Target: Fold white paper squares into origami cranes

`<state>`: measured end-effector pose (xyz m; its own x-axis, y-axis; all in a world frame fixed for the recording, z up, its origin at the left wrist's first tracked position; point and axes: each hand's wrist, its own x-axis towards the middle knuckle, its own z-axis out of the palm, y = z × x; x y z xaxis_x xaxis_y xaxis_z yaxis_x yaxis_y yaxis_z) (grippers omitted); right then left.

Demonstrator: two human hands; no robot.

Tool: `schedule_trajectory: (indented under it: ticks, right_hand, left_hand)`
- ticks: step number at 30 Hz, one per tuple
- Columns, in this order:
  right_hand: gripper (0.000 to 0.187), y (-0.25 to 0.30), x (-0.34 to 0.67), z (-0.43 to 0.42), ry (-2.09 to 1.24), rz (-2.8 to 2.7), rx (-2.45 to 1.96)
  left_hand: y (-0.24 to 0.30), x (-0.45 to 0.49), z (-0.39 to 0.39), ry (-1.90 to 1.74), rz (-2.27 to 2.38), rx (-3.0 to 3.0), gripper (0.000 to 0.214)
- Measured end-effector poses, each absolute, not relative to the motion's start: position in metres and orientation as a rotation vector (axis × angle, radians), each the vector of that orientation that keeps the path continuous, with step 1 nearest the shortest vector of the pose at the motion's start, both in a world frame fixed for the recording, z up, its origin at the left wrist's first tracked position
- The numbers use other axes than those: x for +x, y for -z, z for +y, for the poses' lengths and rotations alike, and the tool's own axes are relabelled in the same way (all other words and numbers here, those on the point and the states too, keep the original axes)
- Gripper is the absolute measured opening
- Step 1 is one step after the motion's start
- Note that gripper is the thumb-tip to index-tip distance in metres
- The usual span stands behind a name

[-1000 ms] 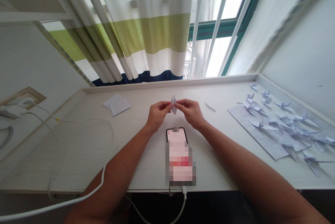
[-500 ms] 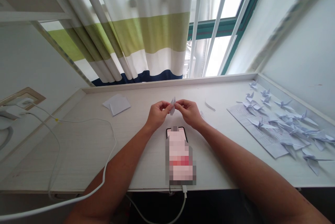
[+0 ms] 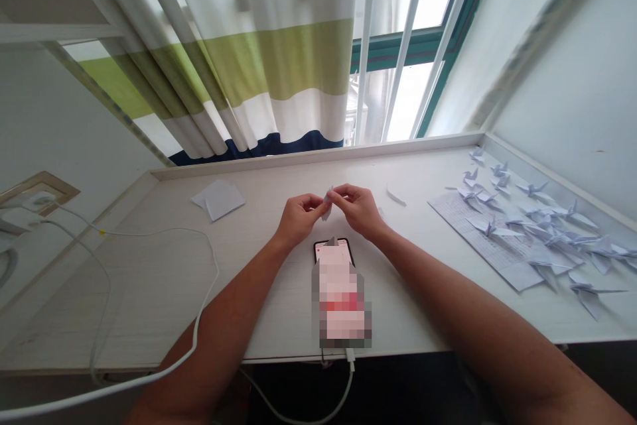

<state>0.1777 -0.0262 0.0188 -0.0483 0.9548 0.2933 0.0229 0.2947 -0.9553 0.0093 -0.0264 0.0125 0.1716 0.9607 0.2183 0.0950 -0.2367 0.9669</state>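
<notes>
Between my two hands is a small piece of folded white paper (image 3: pixel 326 215), pinched over the desk just beyond the phone. My left hand (image 3: pixel 300 218) grips its left side between thumb and fingers. From the right, my right hand (image 3: pixel 357 207) pinches the upper part, its thumb and fingertips covering much of the paper. Only the lower point and a bit of the top show. Directly below the hands lies a phone (image 3: pixel 334 254), its screen mostly blurred out, with a white cable plugged into its near end.
Several folded paper cranes (image 3: pixel 490 228) crowd the right side, some on a written sheet (image 3: pixel 472 246). Square white papers (image 3: pixel 225 201) lie at the left back. A thin paper strip (image 3: pixel 397 195) rests right of my hands. A white cable (image 3: pixel 202 319) crosses my left forearm.
My right fingers have shifted up and over the paper, hiding more of its top. The whole view has moved slightly; the phone and cranes stay in place on the desk.
</notes>
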Motion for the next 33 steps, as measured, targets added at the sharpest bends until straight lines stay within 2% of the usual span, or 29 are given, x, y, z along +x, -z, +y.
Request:
schedule_trajectory:
  ticks: [10, 20, 26, 33]
  right_hand:
    - [0.024, -0.0170, 0.1760, -0.0251, -1.019, -1.371, -0.884]
    - [0.029, -0.0210, 0.1804, -0.0257, -0.852, -1.421, -1.055]
    - [0.025, -0.0181, 0.1796, -0.0252, -0.802, -1.518, -1.087]
    - [0.025, -0.0130, 0.1799, -0.0216, -0.769, -1.584, -1.088]
  left_hand:
    - [-0.0140, 0.0095, -0.0268, -1.173, 0.955, 1.431, 0.032]
    - [-0.0171, 0.0105, -0.0304, -1.106, 1.013, 1.437, 0.034]
    - [-0.0192, 0.0108, -0.0312, -1.010, 0.941, 1.383, 0.040]
    - [-0.0182, 0.0074, -0.0286, -0.971, 1.003, 1.405, 0.033]
